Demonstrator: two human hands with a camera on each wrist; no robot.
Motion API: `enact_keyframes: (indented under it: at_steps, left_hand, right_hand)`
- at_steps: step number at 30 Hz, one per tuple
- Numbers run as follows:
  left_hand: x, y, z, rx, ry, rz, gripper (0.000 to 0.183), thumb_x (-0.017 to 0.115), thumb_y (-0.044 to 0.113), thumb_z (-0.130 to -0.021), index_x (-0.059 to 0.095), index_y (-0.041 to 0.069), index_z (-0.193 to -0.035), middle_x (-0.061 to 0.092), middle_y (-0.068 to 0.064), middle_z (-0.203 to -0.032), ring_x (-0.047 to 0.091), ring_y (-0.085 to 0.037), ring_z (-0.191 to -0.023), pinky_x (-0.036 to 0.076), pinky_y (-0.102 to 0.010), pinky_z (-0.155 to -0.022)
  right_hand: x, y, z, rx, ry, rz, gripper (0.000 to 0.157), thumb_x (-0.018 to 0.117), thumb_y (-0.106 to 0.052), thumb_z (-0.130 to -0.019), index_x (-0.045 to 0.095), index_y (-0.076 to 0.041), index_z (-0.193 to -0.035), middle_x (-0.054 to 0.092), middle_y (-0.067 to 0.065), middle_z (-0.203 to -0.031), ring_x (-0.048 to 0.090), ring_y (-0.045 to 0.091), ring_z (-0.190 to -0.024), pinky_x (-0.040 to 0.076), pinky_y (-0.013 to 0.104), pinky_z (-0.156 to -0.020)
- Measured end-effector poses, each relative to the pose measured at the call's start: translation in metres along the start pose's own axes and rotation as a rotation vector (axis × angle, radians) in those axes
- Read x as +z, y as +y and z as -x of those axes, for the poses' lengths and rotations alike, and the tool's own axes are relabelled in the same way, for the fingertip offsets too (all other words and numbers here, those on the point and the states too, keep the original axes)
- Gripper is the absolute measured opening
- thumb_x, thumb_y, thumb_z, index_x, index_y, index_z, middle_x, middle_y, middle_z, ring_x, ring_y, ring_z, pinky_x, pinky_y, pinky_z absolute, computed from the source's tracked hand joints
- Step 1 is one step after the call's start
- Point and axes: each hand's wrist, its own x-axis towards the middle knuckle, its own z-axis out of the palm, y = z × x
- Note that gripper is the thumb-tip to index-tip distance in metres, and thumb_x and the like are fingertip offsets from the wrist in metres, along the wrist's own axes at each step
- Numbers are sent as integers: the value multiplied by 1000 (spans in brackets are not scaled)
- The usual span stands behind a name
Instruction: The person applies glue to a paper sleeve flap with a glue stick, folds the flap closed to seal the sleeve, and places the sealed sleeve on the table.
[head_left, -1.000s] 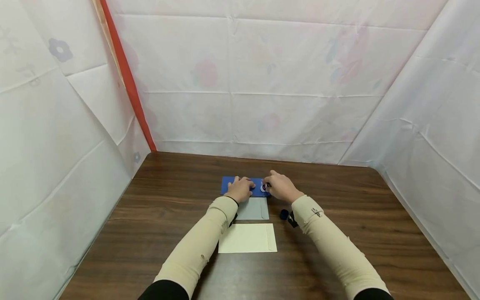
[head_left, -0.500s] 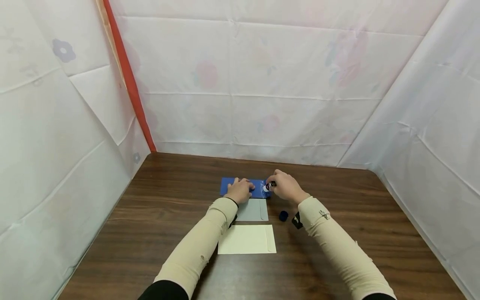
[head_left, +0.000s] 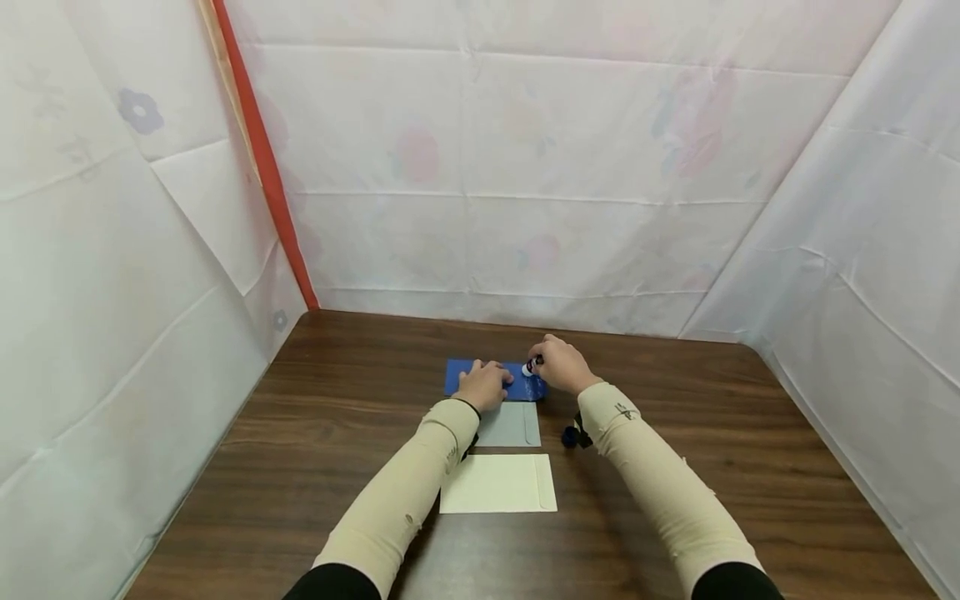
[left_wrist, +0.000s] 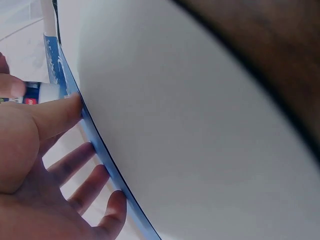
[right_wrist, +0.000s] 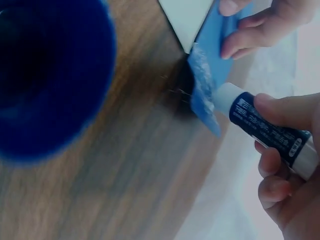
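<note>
Shifted slightly left since earlier, right hand (head_left: 561, 367) gripping dark-labelled glue stick (right_wrist: 265, 125), tip on flat blue paper envelope (head_left: 491, 377) flap mid-frame, pinned steady by flat-fingered left hand (head_left: 484, 386).

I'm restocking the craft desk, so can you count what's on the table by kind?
Flat paper envelopes: 3 (blue, grey, cream)
Dark blue glue stick, in the right hand: 1
Round dark blue cap: 1
Total: 5

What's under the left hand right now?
The left hand presses flat on the blue envelope, which lies on the table. The envelope's middle is covered by the hand.
</note>
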Motion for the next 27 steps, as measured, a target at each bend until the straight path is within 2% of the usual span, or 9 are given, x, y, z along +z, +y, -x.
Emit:
enact_keyframes:
  at_steps: [5,9,17,27]
  left_hand:
    - [5,1,-2,9,8,1,29,62,20,-96,68,23,-124,51,-2,-145,40,-30,-133,37,-56,-101]
    - [4,2,-1,10,14,4,28,63,20,-95,69,22,-123,52,-1,-143,41,-30,-132,37,-56,-102]
    - [-1,5,-1,-3,1,-8,28,62,21,-96,68,23,-124,50,-1,-145,39,-30,-134,36,-56,-103]
    - [2,7,-6,3,-5,-6,29,61,21,-96,67,23,-125,50,-1,-146,38,-29,-135,36,-54,-102]
  right_hand:
    - [10,5,-2,32,46,1,19,67,-13,-90,74,-10,-107,60,11,-101,59,22,-76,53,39,-70]
    - [10,4,1,12,52,13,19,67,-11,-90,73,-9,-107,59,10,-100,58,20,-73,52,37,-68]
    - [1,-4,12,-48,-44,50,23,66,-9,-90,73,-9,-111,59,10,-104,53,18,-75,49,36,-70]
    - [-6,-3,33,-82,-87,28,21,69,-11,-89,74,-9,-109,59,6,-101,53,15,-74,49,34,-71]
